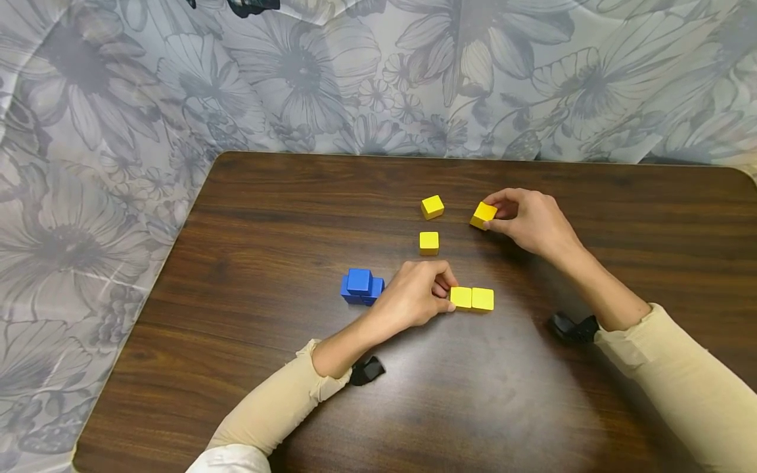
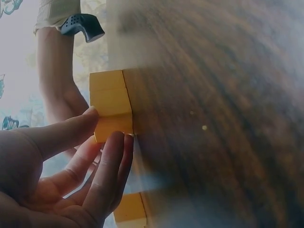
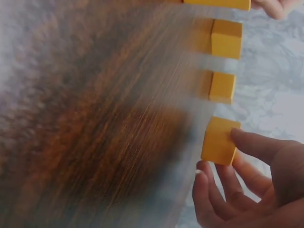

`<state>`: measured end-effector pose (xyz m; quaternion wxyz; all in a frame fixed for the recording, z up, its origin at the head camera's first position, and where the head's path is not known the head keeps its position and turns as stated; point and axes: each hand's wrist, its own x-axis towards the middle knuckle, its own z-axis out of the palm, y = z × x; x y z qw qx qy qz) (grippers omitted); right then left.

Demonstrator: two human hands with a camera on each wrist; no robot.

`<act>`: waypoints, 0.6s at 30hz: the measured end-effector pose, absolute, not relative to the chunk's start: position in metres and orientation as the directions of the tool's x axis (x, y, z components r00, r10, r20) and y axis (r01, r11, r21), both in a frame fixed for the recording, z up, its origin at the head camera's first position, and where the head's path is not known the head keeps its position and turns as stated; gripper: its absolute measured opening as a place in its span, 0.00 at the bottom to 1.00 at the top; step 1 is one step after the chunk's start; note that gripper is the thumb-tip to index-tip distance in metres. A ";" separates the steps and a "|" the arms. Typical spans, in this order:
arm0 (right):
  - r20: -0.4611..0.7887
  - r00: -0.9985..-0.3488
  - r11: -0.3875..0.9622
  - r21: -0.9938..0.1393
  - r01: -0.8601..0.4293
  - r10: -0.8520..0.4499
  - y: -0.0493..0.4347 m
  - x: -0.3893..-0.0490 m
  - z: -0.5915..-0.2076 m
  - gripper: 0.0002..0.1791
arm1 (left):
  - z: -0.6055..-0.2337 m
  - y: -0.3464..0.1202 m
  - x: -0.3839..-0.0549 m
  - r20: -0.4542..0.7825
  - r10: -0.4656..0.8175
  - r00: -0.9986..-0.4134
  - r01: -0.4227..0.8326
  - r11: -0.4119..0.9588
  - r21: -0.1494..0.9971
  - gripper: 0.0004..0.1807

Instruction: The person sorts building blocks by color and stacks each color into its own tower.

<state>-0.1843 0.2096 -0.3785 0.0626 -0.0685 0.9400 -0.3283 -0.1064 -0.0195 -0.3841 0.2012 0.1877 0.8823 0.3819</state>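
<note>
My left hand (image 1: 414, 295) pinches the left end of a pair of yellow cubes (image 1: 471, 299) that sit side by side, touching, on the table. In the left wrist view its thumb and fingers lie on either side of the near yellow cube (image 2: 114, 124). Farther back and to the right, my right hand (image 1: 529, 220) holds another yellow cube (image 1: 483, 215) between thumb and fingers. That cube (image 3: 221, 141) looks slightly turned; whether it touches the table I cannot tell. Two loose yellow cubes, a nearer one (image 1: 428, 243) and a farther one (image 1: 432, 207), stand apart left of the right hand.
Blue cubes (image 1: 359, 282) form a small cluster just left of my left hand, one on top of the others. The brown wooden table (image 1: 266, 217) ends at a back edge before a floral cloth (image 1: 296, 72). Black wrist devices (image 1: 367, 372) hang beneath both forearms.
</note>
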 end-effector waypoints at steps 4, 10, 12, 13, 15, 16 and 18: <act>-0.060 -0.981 0.762 -0.640 -0.103 -0.182 0.210 -0.177 -0.375 0.19 | -0.383 -0.020 -0.107 -0.214 0.488 -0.846 0.177 0.637 0.750 0.13; -0.022 -0.977 0.729 -0.669 -0.145 -0.214 0.212 -0.161 -0.371 0.19 | -0.383 -0.020 -0.107 -0.210 0.499 -0.841 0.186 0.630 0.754 0.13; -0.002 -0.975 0.714 -0.680 -0.163 -0.224 0.213 -0.155 -0.370 0.19 | -0.383 -0.020 -0.107 -0.209 0.500 -0.840 0.185 0.626 0.757 0.13; 0.012 -0.973 0.705 -0.687 -0.175 -0.229 0.213 -0.153 -0.370 0.18 | -0.383 -0.020 -0.106 -0.209 0.500 -0.841 0.183 0.625 0.759 0.13; 0.040 -0.970 0.696 -0.690 -0.199 -0.238 0.213 -0.147 -0.370 0.18 | -0.384 -0.020 -0.106 -0.207 0.500 -0.841 0.182 0.621 0.762 0.13; 0.055 -0.969 0.691 -0.691 -0.212 -0.243 0.213 -0.145 -0.371 0.18 | -0.384 -0.021 -0.106 -0.205 0.500 -0.841 0.182 0.620 0.763 0.13; 0.071 -0.966 0.682 -0.695 -0.227 -0.249 0.213 -0.140 -0.372 0.18 | -0.384 -0.021 -0.106 -0.204 0.498 -0.843 0.181 0.619 0.764 0.13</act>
